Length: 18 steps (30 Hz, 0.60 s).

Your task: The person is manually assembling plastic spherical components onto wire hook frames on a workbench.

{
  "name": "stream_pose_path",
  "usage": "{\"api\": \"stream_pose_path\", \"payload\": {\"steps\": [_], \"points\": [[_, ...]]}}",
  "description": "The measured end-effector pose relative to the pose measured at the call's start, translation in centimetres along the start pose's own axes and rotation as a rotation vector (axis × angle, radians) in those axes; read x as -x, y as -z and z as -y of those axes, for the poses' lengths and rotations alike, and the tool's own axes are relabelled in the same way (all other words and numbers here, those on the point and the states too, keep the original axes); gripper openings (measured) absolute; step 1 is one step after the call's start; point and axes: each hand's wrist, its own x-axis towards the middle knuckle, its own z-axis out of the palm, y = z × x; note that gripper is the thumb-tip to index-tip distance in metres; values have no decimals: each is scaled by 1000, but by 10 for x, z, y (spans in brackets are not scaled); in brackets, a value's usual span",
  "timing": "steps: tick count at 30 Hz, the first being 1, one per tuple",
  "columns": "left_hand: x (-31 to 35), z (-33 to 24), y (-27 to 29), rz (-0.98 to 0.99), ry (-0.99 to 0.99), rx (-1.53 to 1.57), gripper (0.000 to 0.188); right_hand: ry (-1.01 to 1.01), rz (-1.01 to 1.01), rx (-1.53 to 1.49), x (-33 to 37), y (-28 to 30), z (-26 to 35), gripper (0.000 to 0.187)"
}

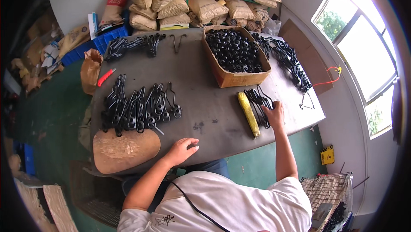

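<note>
The small row of black hooks (258, 108) lies on the right part of the surface (199, 78), just left of the right hand (274, 113), which meets the row's right side. Their long axis runs away from the person, far ends leaning left, roughly parallel to the yellow roll (248, 114) beside them. The right hand's fingers are curled at the hooks; whether they grip one I cannot tell. The left hand (182, 151), half open and empty, is well apart, near the front edge.
</note>
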Motion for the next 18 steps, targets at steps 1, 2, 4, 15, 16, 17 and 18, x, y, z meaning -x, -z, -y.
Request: {"api": "stream_pose_path", "payload": {"steps": [1, 2, 4, 15, 16, 17, 18], "points": [[0, -2, 0, -2, -1, -5, 36, 30, -39, -5, 10, 5, 13, 51], [-2, -5, -3, -25, 47, 33, 43, -35, 29, -83, 19, 6, 26, 52], [-10, -8, -10, -43, 92, 68, 49, -14, 148, -372, 43, -15, 41, 61], [-36, 1, -53, -248, -238, -330, 86, 486, 311, -255, 113, -72, 134, 48], [-34, -1, -55, -241, -271, -384, 84, 642, 180, -245, 97, -67, 137, 48], [-33, -5, -55, -221, -289, -486, 80, 697, 110, -274, 71, -57, 148, 49], [-33, -9, -56, -198, -305, -588, 76, 749, 38, -304, 37, -49, 161, 49]]}}
